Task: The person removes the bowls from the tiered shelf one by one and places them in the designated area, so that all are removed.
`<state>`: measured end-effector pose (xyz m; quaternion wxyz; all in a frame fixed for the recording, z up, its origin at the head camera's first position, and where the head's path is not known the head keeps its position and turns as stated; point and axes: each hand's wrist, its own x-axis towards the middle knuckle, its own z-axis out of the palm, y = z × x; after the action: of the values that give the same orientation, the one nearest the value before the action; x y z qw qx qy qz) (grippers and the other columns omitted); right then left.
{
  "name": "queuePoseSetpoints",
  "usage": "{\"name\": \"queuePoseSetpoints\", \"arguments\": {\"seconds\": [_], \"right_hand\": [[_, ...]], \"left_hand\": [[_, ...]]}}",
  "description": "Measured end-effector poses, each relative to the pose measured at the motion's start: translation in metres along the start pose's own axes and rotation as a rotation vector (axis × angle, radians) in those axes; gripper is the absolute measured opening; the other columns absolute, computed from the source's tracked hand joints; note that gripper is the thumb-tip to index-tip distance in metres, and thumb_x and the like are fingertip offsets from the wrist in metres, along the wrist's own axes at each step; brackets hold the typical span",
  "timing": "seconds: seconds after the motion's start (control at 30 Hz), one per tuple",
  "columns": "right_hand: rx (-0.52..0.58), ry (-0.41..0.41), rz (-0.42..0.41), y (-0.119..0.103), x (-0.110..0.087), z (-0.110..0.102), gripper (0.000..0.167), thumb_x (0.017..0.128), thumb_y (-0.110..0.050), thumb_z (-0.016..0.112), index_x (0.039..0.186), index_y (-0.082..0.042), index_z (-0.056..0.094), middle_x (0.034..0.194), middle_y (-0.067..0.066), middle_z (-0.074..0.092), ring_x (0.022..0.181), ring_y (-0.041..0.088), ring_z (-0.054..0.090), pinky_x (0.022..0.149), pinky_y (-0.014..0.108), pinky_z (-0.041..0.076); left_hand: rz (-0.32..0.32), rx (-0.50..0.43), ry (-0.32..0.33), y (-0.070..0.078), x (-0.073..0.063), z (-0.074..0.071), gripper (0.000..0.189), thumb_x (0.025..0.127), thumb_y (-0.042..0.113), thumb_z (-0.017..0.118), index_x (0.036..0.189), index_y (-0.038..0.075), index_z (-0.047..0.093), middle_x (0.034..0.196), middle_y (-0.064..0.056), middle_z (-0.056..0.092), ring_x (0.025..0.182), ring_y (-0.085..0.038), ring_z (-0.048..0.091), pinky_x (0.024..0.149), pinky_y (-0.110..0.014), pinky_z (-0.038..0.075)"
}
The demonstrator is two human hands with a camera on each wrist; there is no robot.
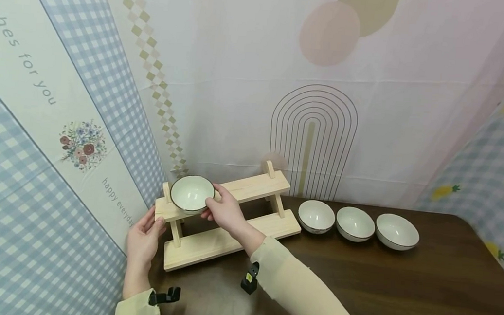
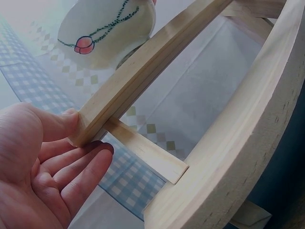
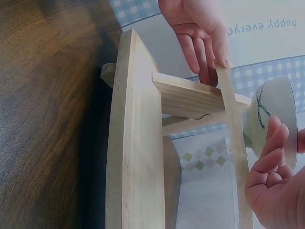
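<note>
A two-tier wooden shelf [image 1: 228, 239] stands on the table at a slant. My left hand [image 1: 143, 237] pinches the left end of its upper board, thumb on one face and fingers beneath, as the left wrist view shows. In my right hand [image 1: 227, 212] is a white bowl [image 1: 192, 193] with a dark rim, gripped by its right side at the upper board's left end. The left wrist view shows a pink flower and green vine painted on the outside of this bowl [image 2: 109, 36]. Its base is right at the board [image 3: 236, 133] in the right wrist view.
Three similar bowls, a left one [image 1: 316, 216], a middle one [image 1: 355, 224] and a right one [image 1: 397, 231], line up to the right of the shelf on the dark wooden table [image 1: 383, 288]. A checked cloth [image 1: 89, 165] hangs close at the left, and a pale curtain [image 1: 238, 103] behind.
</note>
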<state>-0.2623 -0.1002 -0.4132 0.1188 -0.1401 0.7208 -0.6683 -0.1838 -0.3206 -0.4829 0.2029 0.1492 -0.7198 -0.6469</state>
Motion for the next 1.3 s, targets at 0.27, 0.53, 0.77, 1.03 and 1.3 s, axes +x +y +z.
{"name": "queuePoseSetpoints", "arguments": {"seconds": [0.27, 0.53, 0.77, 1.03, 1.3], "right_hand": [[0.013, 0.006, 0.006, 0.002, 0.0, -0.001, 0.064, 0.101, -0.007, 0.057, 0.163, -0.002, 0.041, 0.071, 0.01, 0.073, 0.062, 0.013, 0.068, 0.058, 0.021, 0.055], [0.03, 0.0, -0.004, 0.004, 0.0, -0.001, 0.065, 0.101, -0.006, 0.056, 0.163, -0.002, 0.04, 0.072, 0.012, 0.074, 0.062, 0.013, 0.068, 0.057, 0.021, 0.054], [0.048, 0.014, 0.001, 0.009, 0.0, -0.001, 0.065, 0.1, -0.005, 0.055, 0.164, -0.001, 0.039, 0.07, 0.01, 0.073, 0.062, 0.013, 0.068, 0.059, 0.021, 0.055], [0.129, 0.044, -0.003, 0.021, -0.018, -0.005, 0.066, 0.099, -0.006, 0.052, 0.163, -0.007, 0.042, 0.069, 0.008, 0.073, 0.061, 0.013, 0.066, 0.063, 0.026, 0.056], [0.156, 0.064, -0.052, 0.032, -0.029, -0.016, 0.065, 0.098, -0.002, 0.052, 0.162, -0.008, 0.044, 0.072, 0.011, 0.074, 0.068, 0.022, 0.072, 0.061, 0.022, 0.055]], "left_hand": [[-0.009, 0.006, 0.003, 0.001, 0.0, 0.001, 0.057, 0.11, 0.013, 0.063, 0.161, 0.0, 0.044, 0.156, -0.024, 0.053, 0.096, 0.015, 0.064, 0.086, -0.011, 0.057], [-0.007, -0.003, -0.003, 0.001, -0.001, 0.0, 0.057, 0.11, 0.013, 0.064, 0.161, 0.0, 0.043, 0.156, -0.026, 0.052, 0.095, 0.014, 0.064, 0.085, -0.011, 0.057], [-0.023, 0.011, 0.002, 0.002, 0.0, 0.002, 0.057, 0.11, 0.012, 0.063, 0.162, 0.0, 0.043, 0.156, -0.025, 0.052, 0.093, 0.014, 0.064, 0.084, -0.011, 0.057], [-0.019, 0.014, 0.004, -0.002, 0.0, 0.005, 0.056, 0.11, 0.011, 0.062, 0.161, 0.0, 0.043, 0.155, -0.025, 0.053, 0.095, 0.015, 0.064, 0.086, -0.011, 0.057], [-0.025, 0.013, 0.006, -0.002, 0.001, 0.006, 0.056, 0.11, 0.013, 0.062, 0.162, 0.001, 0.043, 0.157, -0.024, 0.052, 0.097, 0.015, 0.064, 0.088, -0.014, 0.058]]}}
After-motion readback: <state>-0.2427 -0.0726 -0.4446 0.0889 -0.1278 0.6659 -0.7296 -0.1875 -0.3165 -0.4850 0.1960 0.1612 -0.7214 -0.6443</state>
